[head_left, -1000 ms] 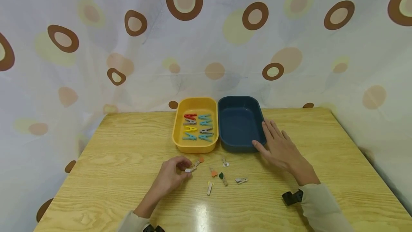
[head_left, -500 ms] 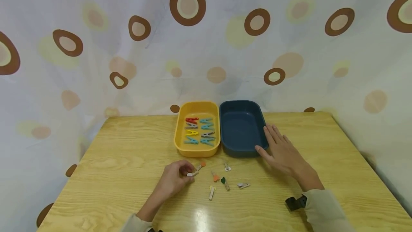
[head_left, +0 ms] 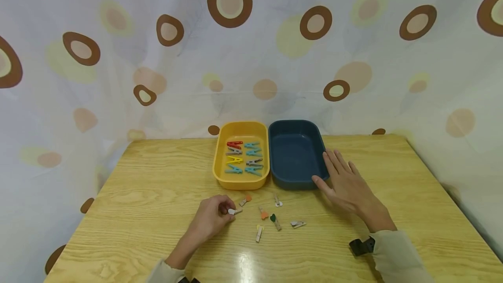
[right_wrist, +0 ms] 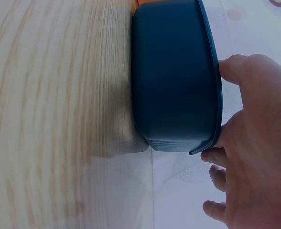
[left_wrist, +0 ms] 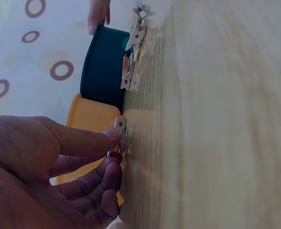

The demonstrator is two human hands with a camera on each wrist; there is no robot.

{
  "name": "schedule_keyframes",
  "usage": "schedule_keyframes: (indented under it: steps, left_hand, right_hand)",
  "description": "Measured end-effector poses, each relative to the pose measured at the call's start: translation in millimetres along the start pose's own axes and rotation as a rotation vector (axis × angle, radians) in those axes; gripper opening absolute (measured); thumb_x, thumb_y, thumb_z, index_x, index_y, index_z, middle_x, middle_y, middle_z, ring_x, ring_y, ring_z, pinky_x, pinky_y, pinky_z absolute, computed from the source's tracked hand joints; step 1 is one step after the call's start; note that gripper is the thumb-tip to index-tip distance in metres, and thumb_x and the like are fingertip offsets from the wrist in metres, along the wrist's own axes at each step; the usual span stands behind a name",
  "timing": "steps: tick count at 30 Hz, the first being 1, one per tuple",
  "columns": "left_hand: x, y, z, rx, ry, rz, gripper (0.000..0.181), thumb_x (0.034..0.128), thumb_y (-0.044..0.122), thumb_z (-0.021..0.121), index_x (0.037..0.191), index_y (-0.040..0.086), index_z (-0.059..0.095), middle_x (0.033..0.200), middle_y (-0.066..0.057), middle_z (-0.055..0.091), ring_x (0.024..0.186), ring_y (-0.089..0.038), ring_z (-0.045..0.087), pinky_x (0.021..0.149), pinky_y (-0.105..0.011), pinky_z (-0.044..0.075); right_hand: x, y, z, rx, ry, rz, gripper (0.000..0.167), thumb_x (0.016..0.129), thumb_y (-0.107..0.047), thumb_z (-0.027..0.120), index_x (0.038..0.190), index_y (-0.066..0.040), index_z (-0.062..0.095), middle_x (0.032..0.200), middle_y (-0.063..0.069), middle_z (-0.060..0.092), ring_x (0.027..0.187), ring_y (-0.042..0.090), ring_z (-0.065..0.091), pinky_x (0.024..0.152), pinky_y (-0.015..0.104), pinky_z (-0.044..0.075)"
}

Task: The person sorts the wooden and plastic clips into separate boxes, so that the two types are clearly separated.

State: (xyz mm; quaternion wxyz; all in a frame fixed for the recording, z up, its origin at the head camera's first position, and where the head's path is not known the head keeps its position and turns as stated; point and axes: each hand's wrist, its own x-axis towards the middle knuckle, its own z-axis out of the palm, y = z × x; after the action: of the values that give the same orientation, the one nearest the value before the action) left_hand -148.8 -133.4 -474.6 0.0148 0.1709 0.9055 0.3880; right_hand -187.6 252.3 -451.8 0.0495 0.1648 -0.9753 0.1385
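Note:
My left hand point(head_left: 212, 218) pinches a small wooden clothespin with a white heart point(head_left: 234, 211) between thumb and fingers, low over the table. In the left wrist view the thumb and fingertips close round a wooden clothespin point(left_wrist: 121, 125). My right hand point(head_left: 349, 187) rests with fingers extended on the right rim of the dark blue bin point(head_left: 297, 154); the right wrist view shows the thumb touching that rim. Several more wooden clothespins lie in front of the bins, among them one with a green heart point(head_left: 275, 222) and one with an orange heart point(head_left: 245, 200).
A yellow bin point(head_left: 240, 184) stands against the blue bin's left side, with several plastic clothespins in two columns, including a red one point(head_left: 234, 143). Wooden table point(head_left: 157, 178) surrounds both bins. A patterned curtain point(head_left: 251, 56) hangs behind.
The white-heart clothespin has turned slightly in my left fingers, so its heart shows more. My right hand stays at the blue bin's rim. The head view has shifted slightly.

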Motion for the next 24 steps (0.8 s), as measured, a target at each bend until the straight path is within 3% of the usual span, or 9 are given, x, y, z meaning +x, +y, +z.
schedule_keyframes:
  steps: [24]
  left_hand:
    - [-1.1, 0.3, -1.3, -0.053, 0.028, -0.029, 0.013, 0.0846, 0.0, 0.082, 0.09, 0.008, 0.074, 0.081, 0.005, 0.065, 0.075, -0.01, 0.06, 0.066, -0.024, 0.051]
  right_hand:
    - [1.1, 2.8, 0.8, 0.02, -0.023, -0.009, 0.087, 0.106, -0.056, 0.045, 0.163, 0.003, 0.014, 0.17, 0.022, 0.009, 0.156, 0.041, 0.006, 0.117, 0.07, 0.016]
